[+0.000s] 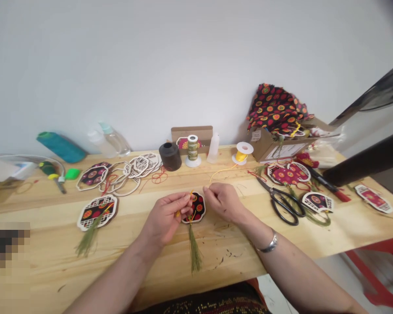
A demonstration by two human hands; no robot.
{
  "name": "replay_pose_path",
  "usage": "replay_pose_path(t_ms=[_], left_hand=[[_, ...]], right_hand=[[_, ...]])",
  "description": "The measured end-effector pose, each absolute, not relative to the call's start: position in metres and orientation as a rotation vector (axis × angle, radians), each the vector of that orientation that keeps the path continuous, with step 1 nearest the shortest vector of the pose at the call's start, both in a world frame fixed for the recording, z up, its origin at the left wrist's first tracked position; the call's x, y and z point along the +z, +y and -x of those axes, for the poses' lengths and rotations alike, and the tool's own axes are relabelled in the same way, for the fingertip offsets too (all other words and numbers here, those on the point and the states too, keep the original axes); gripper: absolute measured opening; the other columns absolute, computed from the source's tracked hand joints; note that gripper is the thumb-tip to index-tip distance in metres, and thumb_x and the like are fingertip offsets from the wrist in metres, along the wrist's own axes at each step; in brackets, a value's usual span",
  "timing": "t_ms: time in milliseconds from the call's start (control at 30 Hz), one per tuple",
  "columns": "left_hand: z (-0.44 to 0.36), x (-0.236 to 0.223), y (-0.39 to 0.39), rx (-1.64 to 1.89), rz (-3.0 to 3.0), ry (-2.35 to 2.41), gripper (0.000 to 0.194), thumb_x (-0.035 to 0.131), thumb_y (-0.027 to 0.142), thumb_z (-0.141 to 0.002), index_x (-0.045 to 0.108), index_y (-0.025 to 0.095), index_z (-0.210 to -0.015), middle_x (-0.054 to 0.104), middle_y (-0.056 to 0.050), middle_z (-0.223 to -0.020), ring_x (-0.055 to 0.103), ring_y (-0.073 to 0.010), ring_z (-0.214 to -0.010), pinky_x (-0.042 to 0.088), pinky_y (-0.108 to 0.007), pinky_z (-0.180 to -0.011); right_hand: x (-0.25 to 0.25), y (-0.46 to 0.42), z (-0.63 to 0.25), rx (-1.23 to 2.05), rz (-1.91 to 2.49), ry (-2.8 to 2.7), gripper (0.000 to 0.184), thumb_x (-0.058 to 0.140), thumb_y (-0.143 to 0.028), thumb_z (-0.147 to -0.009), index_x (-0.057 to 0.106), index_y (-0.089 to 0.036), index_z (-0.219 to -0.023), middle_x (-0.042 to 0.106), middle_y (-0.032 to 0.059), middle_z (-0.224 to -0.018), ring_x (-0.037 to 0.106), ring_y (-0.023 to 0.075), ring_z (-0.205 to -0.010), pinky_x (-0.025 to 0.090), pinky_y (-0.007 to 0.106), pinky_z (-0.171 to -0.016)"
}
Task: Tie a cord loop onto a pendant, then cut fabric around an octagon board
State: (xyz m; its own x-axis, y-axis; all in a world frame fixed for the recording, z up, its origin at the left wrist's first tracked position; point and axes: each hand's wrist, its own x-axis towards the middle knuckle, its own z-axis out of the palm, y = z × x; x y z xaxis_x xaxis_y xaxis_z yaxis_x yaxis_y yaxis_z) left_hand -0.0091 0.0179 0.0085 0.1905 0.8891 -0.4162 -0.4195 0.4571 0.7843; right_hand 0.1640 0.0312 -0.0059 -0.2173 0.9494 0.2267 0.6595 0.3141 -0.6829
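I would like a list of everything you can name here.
table: 1, tan, centre
pendant: 1, black, between hands
other pendants: several, mixed, both sides
frames: several, pale, left
cord spool: 1, yellow, back
thread spool: 1, olive, back
thread cones: 2, black centre, teal left
bottles: 3, pale, back
screwdriver: 1, green, left
scissors: 1, black, right
box: 1, brown, right
cloth: 1, dark, on box
marker: 1, black, right
pole: 1, black, right
stool: 1, red, right
bracelet: 1, silver, right wrist
left hand: 1, bare, pinching cord
right hand: 1, bare, closed, centre
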Motion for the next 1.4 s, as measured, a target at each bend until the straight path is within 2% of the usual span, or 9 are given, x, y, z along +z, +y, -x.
replay_pose_path(t_ms=[300, 433, 567, 700, 967, 1100, 1167, 1333, 1400], left_hand=[[0.012, 0.008, 0.023, 1.103, -0.453, 0.97, 0.033, 0.09, 0.023, -0.043, 0.075, 0.008, -0.067, 0.065, -0.003, -0.062, 0.051, -0.0047, -0.049, 0.052, -0.021, -0.056], [0.012, 0.007, 0.021, 1.117, -0.428, 0.983, 0.033, 0.091, 0.024, -0.042, 0.076, 0.009, -0.068, 0.067, -0.004, -0.063, 0.056, -0.0074, -0.052, 0.051, -0.02, -0.054], [0.012, 0.006, 0.019, 1.11, -0.437, 0.944, 0.033, 0.091, 0.026, -0.045, 0.075, 0.009, -0.068, 0.066, -0.004, -0.062, 0.052, -0.0053, -0.05, 0.051, -0.02, -0.056], [0.014, 0.006, 0.019, 1.108, -0.474, 0.889, 0.029, 0.089, 0.028, -0.051, 0.075, 0.008, -0.067, 0.062, -0.001, -0.059, 0.045, -0.0026, -0.047, 0.048, -0.019, -0.056], [0.013, 0.007, 0.02, 1.131, -0.488, 0.914, 0.031, 0.089, 0.028, -0.048, 0.076, 0.01, -0.069, 0.061, -0.002, -0.059, 0.047, -0.0046, -0.05, 0.043, -0.019, -0.054], [0.012, 0.003, 0.021, 1.209, -0.507, 0.992, 0.03, 0.088, 0.03, -0.047, 0.076, 0.011, -0.067, 0.064, -0.004, -0.06, 0.051, -0.0076, -0.053, 0.042, -0.021, -0.054], [0.011, 0.0, 0.022, 1.251, -0.547, 1.018, 0.028, 0.086, 0.032, -0.05, 0.076, 0.012, -0.068, 0.066, -0.004, -0.062, 0.053, -0.0094, -0.056, 0.042, -0.022, -0.055], [0.012, -0.005, 0.022, 1.327, -0.662, 1.069, 0.021, 0.081, 0.032, -0.061, 0.077, 0.015, -0.072, 0.066, -0.002, -0.063, 0.056, -0.0115, -0.061, 0.044, -0.024, -0.062], [0.013, -0.005, 0.021, 1.354, -0.712, 1.098, 0.017, 0.079, 0.031, -0.064, 0.077, 0.016, -0.072, 0.066, -0.001, -0.062, 0.056, -0.0114, -0.062, 0.045, -0.024, -0.064]], right_hand=[[-0.02, 0.038, -0.159, 0.46, 1.434, -1.856, 0.036, 0.049, -0.027, -0.087, 0.046, -0.019, -0.053, 0.048, -0.0013, -0.053, 0.043, 0.0111, -0.052, 0.033, 0.024, -0.052], [-0.02, 0.051, -0.169, 0.362, 1.475, -1.723, 0.013, 0.055, -0.028, -0.083, 0.061, -0.017, -0.083, 0.062, 0.0056, -0.079, 0.055, 0.017, -0.071, 0.046, 0.029, -0.066], [-0.017, 0.084, -0.181, 0.41, 1.489, -1.484, 0.048, 0.064, -0.032, -0.075, 0.055, -0.013, -0.119, 0.061, 0.0175, -0.111, 0.059, 0.0265, -0.099, 0.05, 0.042, -0.082], [-0.02, 0.123, -0.182, 0.461, 1.512, -1.374, 0.064, 0.07, -0.031, -0.066, 0.051, -0.01, -0.124, 0.057, 0.0235, -0.125, 0.055, 0.032, -0.114, 0.044, 0.048, -0.095], [-0.019, 0.145, -0.177, 0.485, 1.449, -1.366, 0.026, 0.061, -0.034, -0.072, 0.059, -0.013, -0.087, 0.068, 0.0125, -0.084, 0.062, 0.0251, -0.079, 0.051, 0.042, -0.075], [0.007, 0.111, -0.182, 0.478, 1.299, -1.43, 0.029, 0.054, -0.037, -0.084, 0.055, -0.017, -0.105, 0.064, 0.0108, -0.103, 0.059, 0.0225, -0.099, 0.048, 0.037, -0.088], [0.019, 0.086, -0.183, 0.448, 1.133, -1.543, 0.033, 0.049, -0.038, -0.09, 0.05, -0.019, -0.118, 0.062, 0.0107, -0.107, 0.059, 0.0219, -0.1, 0.048, 0.036, -0.087], [0.019, 0.032, -0.174, 0.382, 0.964, -1.645, 0.057, 0.036, -0.028, -0.098, 0.012, -0.034, -0.149, 0.059, 0.0065, -0.097, 0.061, 0.018, -0.074, 0.052, 0.035, -0.068], [0.011, 0.019, -0.169, 0.345, 0.9, -1.692, 0.052, 0.035, -0.022, -0.098, 0.025, -0.045, -0.144, 0.057, 0.0024, -0.088, 0.058, 0.0161, -0.067, 0.051, 0.031, -0.06]])
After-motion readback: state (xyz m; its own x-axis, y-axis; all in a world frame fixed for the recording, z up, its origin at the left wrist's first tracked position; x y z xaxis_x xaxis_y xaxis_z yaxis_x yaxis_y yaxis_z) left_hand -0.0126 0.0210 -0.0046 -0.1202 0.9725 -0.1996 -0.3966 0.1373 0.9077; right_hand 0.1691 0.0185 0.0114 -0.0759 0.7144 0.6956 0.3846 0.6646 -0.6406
